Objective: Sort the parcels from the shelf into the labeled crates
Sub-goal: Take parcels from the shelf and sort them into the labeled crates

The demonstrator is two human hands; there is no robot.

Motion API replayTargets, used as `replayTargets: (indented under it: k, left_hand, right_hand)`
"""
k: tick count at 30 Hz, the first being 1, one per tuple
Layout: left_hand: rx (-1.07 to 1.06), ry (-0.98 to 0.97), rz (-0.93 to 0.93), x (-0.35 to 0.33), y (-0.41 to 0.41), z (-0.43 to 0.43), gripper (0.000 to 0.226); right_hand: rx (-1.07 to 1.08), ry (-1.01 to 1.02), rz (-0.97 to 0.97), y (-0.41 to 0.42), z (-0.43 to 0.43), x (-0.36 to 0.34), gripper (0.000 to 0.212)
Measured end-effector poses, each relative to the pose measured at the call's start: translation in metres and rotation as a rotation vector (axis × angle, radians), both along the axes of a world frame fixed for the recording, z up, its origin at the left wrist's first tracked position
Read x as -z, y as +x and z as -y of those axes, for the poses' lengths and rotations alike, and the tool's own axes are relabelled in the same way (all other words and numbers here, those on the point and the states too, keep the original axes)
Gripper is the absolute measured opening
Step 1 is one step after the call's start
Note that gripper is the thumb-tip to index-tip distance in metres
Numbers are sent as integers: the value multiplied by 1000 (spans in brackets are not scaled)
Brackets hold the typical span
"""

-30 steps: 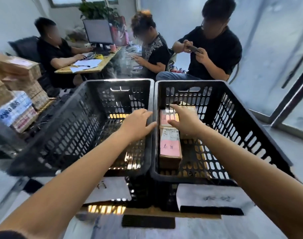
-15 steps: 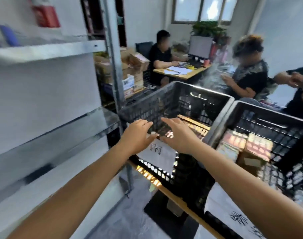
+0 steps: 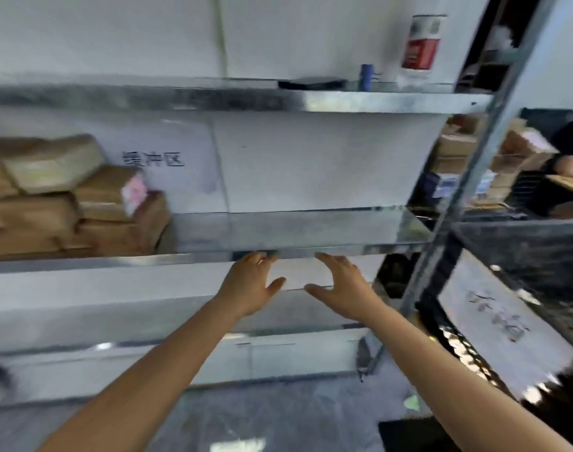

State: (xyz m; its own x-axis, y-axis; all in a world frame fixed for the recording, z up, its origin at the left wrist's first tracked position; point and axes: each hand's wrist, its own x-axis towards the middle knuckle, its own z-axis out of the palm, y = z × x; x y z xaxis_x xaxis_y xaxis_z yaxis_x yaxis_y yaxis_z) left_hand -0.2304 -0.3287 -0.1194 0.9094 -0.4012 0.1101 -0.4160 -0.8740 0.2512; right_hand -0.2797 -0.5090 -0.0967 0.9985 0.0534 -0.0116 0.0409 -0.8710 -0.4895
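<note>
The head view is filled by a metal shelf (image 3: 311, 230), and both arms are stretched toward the front edge of its middle board. The left grip (image 3: 249, 285) and the right grip (image 3: 343, 290) are held wide open, with fingers spread and palms turned toward each other, and nothing is held in either. The fingertips are seen just at the front edge. Whether it is touched cannot be told, because the picture is blurred.

The parcels (image 3: 70, 197), brown cardboard boxes, are stacked at the left end of the same board, beside a printed sign (image 3: 153, 158) on the back panel. They lie to the left of both grips and a little deeper in, so the left grip is judged the nearer one. The boxes seem to be laid with their long sides along the board, though this is not sharp enough to be sure.

Between the stack and the right upright post (image 3: 457, 190) only bare metal is shown, so a sideways reach along the front edge is judged to be unhindered. The room above the stack is limited by the upper board (image 3: 376, 102). A black crate (image 3: 523, 252) with a paper label (image 3: 493, 318) is placed to the right of the post, well apart from the parcels.
</note>
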Motion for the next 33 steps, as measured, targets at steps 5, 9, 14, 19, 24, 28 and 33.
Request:
replayTargets:
  k: [5, 9, 14, 19, 24, 28, 33]
  left_hand:
    - [-176, -18, 35, -5, 5, -87, 55]
    - [-278, -49, 45, -3, 15, -152, 55]
    - [-344, -115, 78, -13, 58, -246, 58]
    - [-414, -106, 107, -25, 127, -314, 54]
    - [-423, -221, 217, -39, 169, -350, 51]
    - [-427, -258, 406, -57, 188, -375, 45]
    - [-527, -260, 443, -72, 211, -398, 41]
  right_hand:
    - [-162, 50, -5, 35, -83, -4, 67]
    - [-242, 117, -42, 69, -152, -5, 66]
    - [-239, 216, -79, 120, -246, -7, 65]
    - [-237, 279, -74, 171, -324, -10, 53]
    - [-180, 342, -71, 218, -368, -17, 53]
    - [-197, 320, -13, 255, -399, -32, 59]
    - [-281, 381, 111, 282, -439, -59, 59]
